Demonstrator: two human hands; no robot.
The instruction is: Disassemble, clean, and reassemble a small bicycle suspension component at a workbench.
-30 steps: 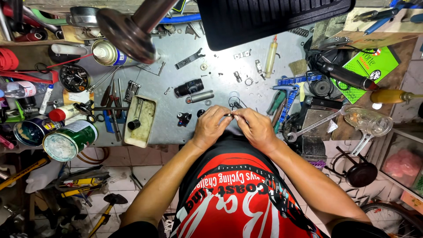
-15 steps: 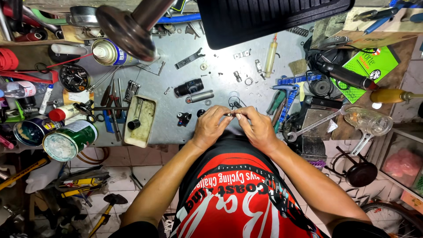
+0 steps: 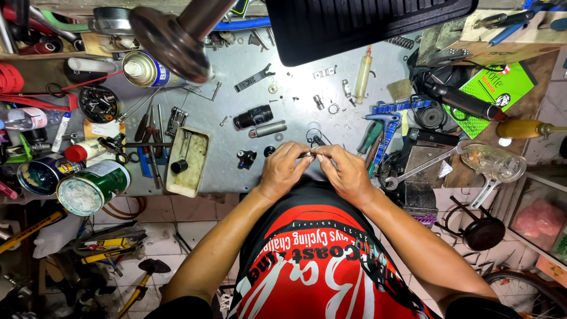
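Observation:
My left hand [image 3: 283, 170] and my right hand [image 3: 345, 171] meet at the near edge of the grey metal workbench [image 3: 236, 94]. Between their fingertips they pinch one small dark metal part [image 3: 309, 154]; its shape is mostly hidden by the fingers. Just beyond the hands lie thin black rubber rings [image 3: 316, 139]. Left of my left hand sit a small black fitting [image 3: 246, 158], a black cylinder [image 3: 253, 116] and a grey metal tube [image 3: 267, 129]. My red and black shirt fills the lower middle.
A dirty cream tray [image 3: 189, 160] holds a black piece. Cans [image 3: 91, 186], a spray can [image 3: 144, 70], and pliers and screwdrivers [image 3: 150, 142] crowd the left. A syringe [image 3: 362, 74], blue tools [image 3: 387, 115], a wrench [image 3: 422, 168] and a vise [image 3: 413, 195] lie right. A dark rotor on a shaft [image 3: 171, 35] hangs overhead.
Both hands have stayed at the bench edge, the fingertips drawing slightly closer together around the small part. Nothing else on the bench has moved.

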